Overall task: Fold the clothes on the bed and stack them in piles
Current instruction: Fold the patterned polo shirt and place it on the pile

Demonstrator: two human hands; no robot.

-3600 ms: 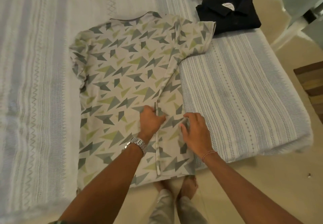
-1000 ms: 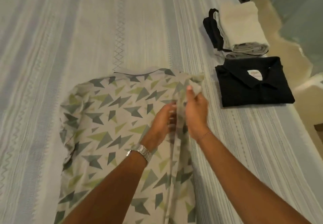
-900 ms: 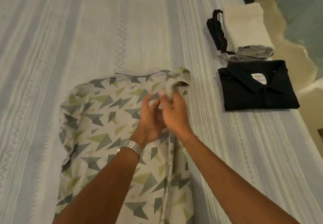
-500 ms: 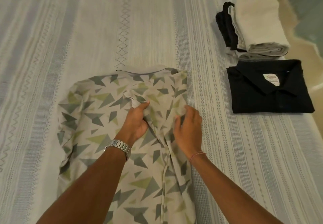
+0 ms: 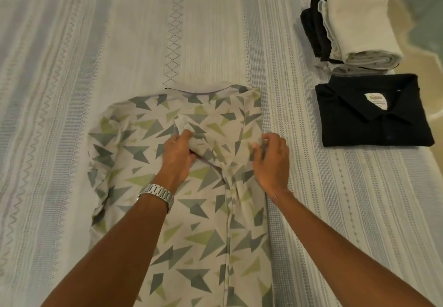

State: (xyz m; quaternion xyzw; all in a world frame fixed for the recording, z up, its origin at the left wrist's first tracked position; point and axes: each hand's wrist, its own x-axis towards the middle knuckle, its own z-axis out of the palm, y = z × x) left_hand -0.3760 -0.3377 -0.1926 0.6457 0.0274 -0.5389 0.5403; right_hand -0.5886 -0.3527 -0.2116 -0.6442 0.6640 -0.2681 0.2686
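Pinching a fold of the patterned shirt (image 5: 191, 210) with our left hand (image 5: 178, 155) near its middle, we curl our right hand (image 5: 272, 160) onto the shirt's folded right edge, fingertips gripping the cloth there. The shirt lies flat on the striped bed (image 5: 96, 43), directly under both grips, collar away from us. Well apart to the right lie a folded black polo (image 5: 374, 119) and a stack of folded clothes (image 5: 354, 28) beyond it.

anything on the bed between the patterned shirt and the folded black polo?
No. In the head view, only bare striped bedspread lies between the patterned shirt and the black polo.
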